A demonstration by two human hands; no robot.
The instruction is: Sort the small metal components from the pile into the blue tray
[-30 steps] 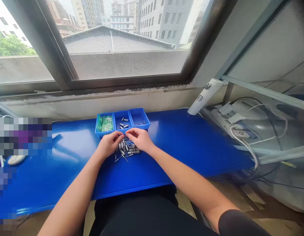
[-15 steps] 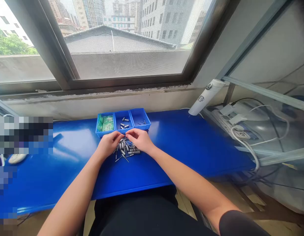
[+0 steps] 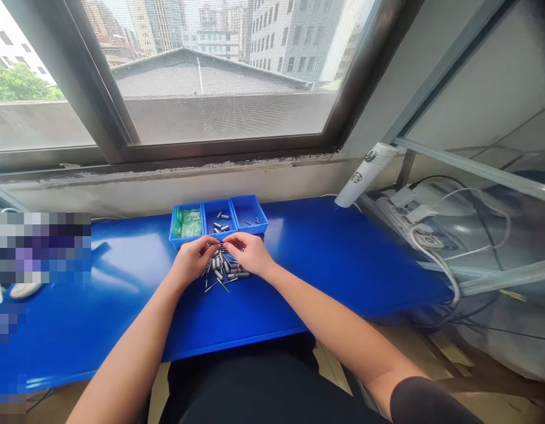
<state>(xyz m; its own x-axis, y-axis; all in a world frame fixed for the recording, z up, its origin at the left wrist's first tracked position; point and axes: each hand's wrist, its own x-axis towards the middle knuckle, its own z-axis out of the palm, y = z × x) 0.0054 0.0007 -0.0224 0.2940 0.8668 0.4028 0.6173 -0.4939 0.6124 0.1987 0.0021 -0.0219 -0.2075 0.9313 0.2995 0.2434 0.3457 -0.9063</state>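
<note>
My left hand (image 3: 193, 259) and my right hand (image 3: 251, 253) meet fingertip to fingertip above a loose pile of metal parts (image 3: 218, 274). Both pinch at something small and thin, which the fingers mostly cover. Short cylinders and thin pins make up the pile, on the blue tabletop (image 3: 325, 259). Right behind my hands stands a blue bin (image 3: 172, 234) with three compartments. Its left one has a green plastic bag (image 3: 179, 222) with small pale pieces, its middle one several metal cylinders (image 3: 218, 226), and its right one a few thin pins (image 3: 253, 221).
A white bottle (image 3: 363, 176) stands at the back right, near a metal frame (image 3: 511, 271) with a power strip (image 3: 426, 241) and cables. Far left, a white mouse (image 3: 26, 290) lies beside a blurred-out area. A window (image 3: 223, 112) rises behind the table.
The view has shifted slightly. My hands keep the same pinch over the pile, with hardly any visible movement.
</note>
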